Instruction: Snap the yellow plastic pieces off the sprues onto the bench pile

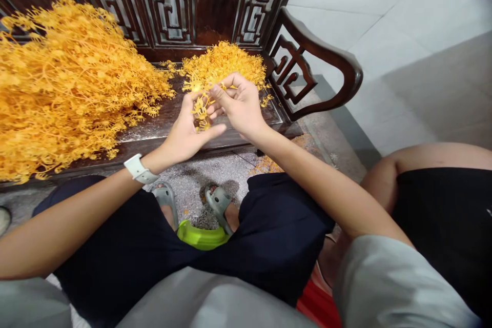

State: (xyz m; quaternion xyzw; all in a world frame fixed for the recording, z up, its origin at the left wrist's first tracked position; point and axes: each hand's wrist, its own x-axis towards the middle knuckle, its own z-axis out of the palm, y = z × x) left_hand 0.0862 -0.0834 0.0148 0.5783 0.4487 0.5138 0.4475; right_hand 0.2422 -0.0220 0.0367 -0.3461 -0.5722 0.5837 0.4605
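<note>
My left hand (184,130), with a white watch (140,169) on its wrist, holds a small yellow-orange plastic sprig (201,110) in its curled fingers, the thumb sticking out to the right. Close against it, my right hand (242,102) is closed in a pinch at the sprig's upper end; its fingertips partly cover what they grip. Just behind both hands lies a small heap of short yellow-orange plastic pieces (226,61). A much larger pile of long branching sprigs (73,87) fills the left of the bench.
The dark carved wooden bench (146,136) has a latticed back and a curved armrest (334,64) at right. Fallen yellow bits (269,161) lie on the speckled floor. A bright green plastic stool edge (202,237) shows between my legs. Another person's leg (438,164) is close at right.
</note>
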